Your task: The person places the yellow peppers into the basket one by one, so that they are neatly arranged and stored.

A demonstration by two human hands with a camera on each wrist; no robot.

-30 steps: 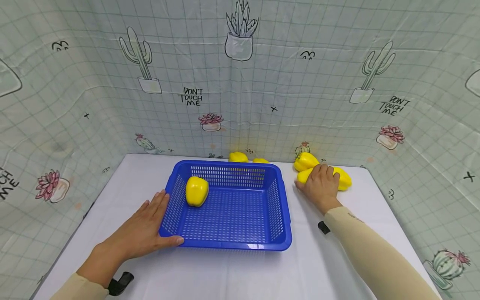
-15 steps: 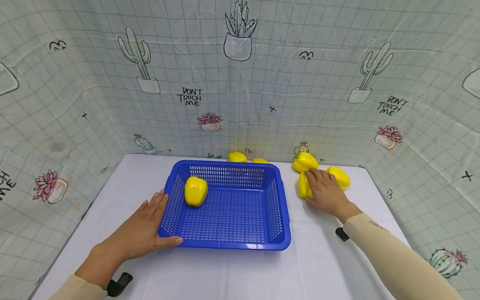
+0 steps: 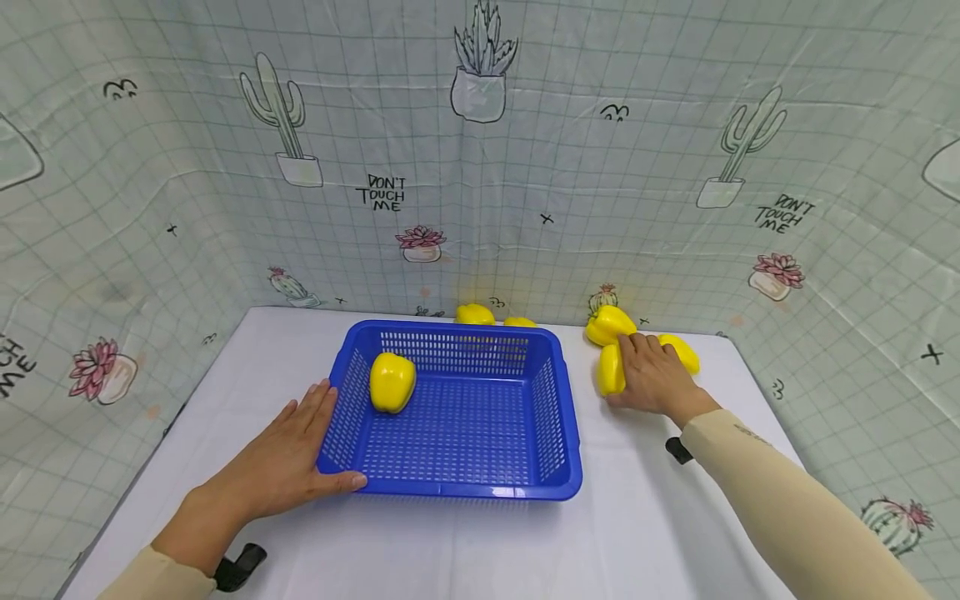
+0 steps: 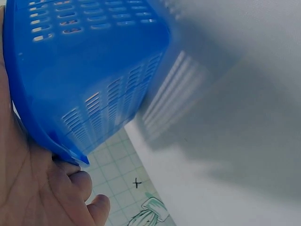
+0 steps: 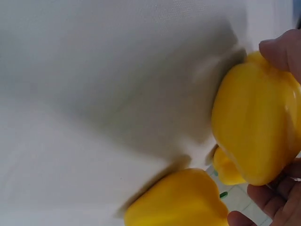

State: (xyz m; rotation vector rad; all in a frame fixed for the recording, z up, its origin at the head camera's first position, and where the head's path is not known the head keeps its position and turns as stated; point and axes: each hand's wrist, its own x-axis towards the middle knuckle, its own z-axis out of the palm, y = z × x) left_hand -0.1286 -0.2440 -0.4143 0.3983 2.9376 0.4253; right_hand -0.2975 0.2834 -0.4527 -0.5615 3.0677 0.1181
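The blue basket (image 3: 441, 490) stands on the white table (image 3: 510, 554), in front of the person and with its wide side near. The left hand (image 3: 288, 454) braces it at the near left corner: the fingers lie extended and close together along the left wall, and the thumb is spread away from them over the near rim. This placement probably serves to keep the light-looking, perforated basket from sliding.

The right hand (image 3: 654, 375) is clamped on the held pepper (image 3: 611, 371), to the right of the basket. In the right wrist view, the thumb bears on one end of the pepper and the fingers on the opposite side. Such a grip across the body likely suits a smooth, rounded surface and limits rolling. Whether the pepper rests on the table or is slightly raised cannot be determined.

One yellow pepper, the basket pepper (image 3: 392, 383), sits inside the basket near the left wall, toward the far side. The far pepper (image 3: 611, 325) lies just beyond the held pepper; contact between the two cannot be confirmed. The right pepper (image 3: 681, 353) lies to the right, partly covered by the right hand. Two more, the left rear pepper (image 3: 475, 314) and the right rear pepper (image 3: 520, 322), lie behind the far wall of the basket, close to the printed cloth (image 3: 562, 167).
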